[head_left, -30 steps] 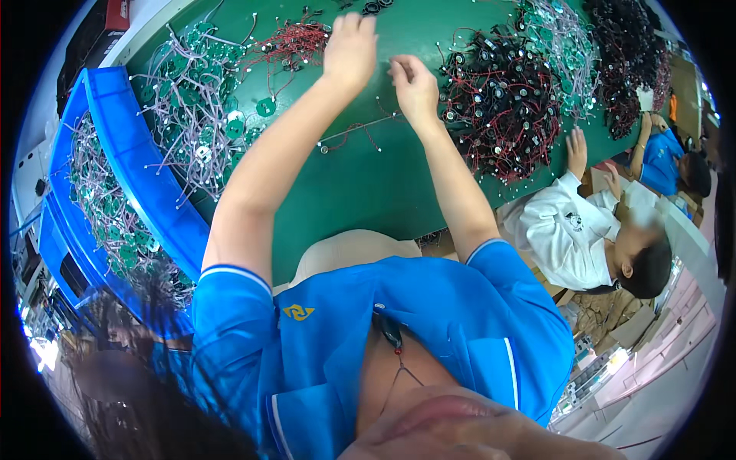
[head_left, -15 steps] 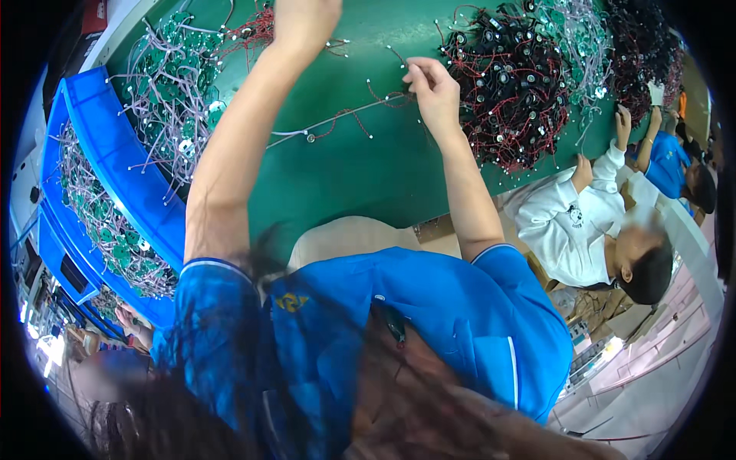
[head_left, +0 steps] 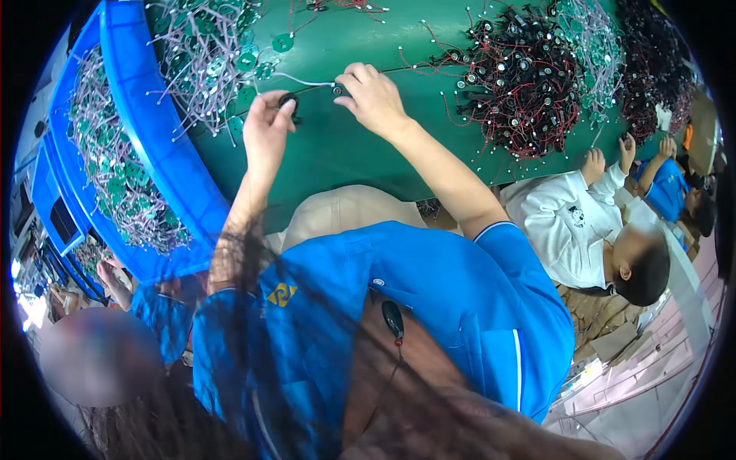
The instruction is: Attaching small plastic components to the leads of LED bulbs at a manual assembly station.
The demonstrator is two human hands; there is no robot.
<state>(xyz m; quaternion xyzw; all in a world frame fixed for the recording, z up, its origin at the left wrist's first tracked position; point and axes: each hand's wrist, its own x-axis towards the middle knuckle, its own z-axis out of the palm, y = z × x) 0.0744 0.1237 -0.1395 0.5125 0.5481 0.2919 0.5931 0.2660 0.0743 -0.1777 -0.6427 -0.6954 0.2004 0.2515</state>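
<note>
Over the green tabletop, my left hand pinches a small black round part between thumb and fingers. My right hand is closed at its fingertips on another small black round part. A pale grey cable runs from the right fingertips toward the green circuit boards on the left. Whether the cable is joined to that part is too small to tell. Close beyond my left hand lies a heap of green round boards with pale lilac cables.
A blue bin filled with similar boards and cables stands at the left. Black parts with red wires are piled on the right, beside more green boards. Co-workers sit along the right side, one in a white top.
My left hand has drawn back from the red wires at the far edge and now holds a black part. My right hand has moved left, closer to it.
</note>
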